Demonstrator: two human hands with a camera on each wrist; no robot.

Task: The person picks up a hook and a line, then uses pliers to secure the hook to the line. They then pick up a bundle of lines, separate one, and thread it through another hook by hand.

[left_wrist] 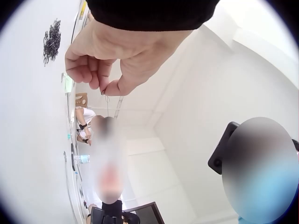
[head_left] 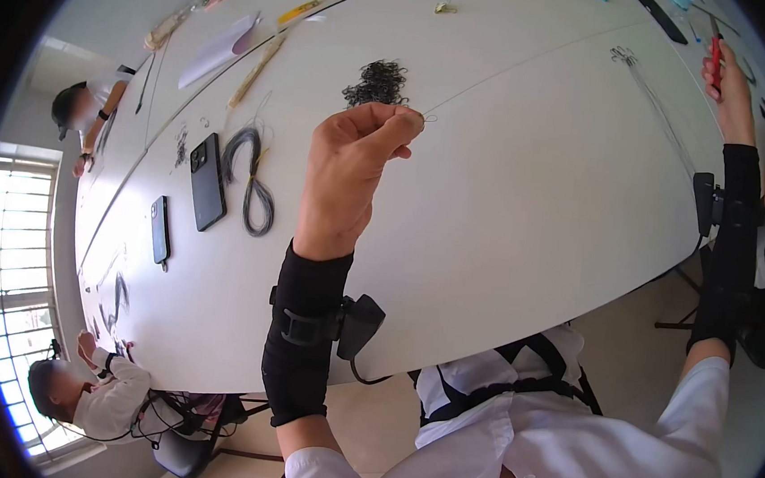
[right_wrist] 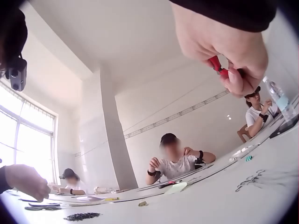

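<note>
My left hand (head_left: 347,178) pinches a thin line (head_left: 541,54) between thumb and fingertips, the other fingers curled in. A small loop (left_wrist: 107,99) and a tiny dark bit show at those fingertips in the left wrist view. From there the line stretches taut across the table toward my right hand (head_left: 733,96), raised at the far right. That hand grips a red-handled tool (head_left: 714,63); its kind cannot be told. Just beyond my left hand lies a pile of small black hooks (head_left: 379,81). Several hooks on lines (head_left: 626,56) lie nearer the right hand.
On the white table (head_left: 527,223), left of my left hand, are a coil of dark line (head_left: 256,184) and two phones, a larger one (head_left: 209,185) and a smaller one (head_left: 160,230). A yellow cutter (head_left: 298,11) lies farther back. Other people (right_wrist: 175,163) sit around the table.
</note>
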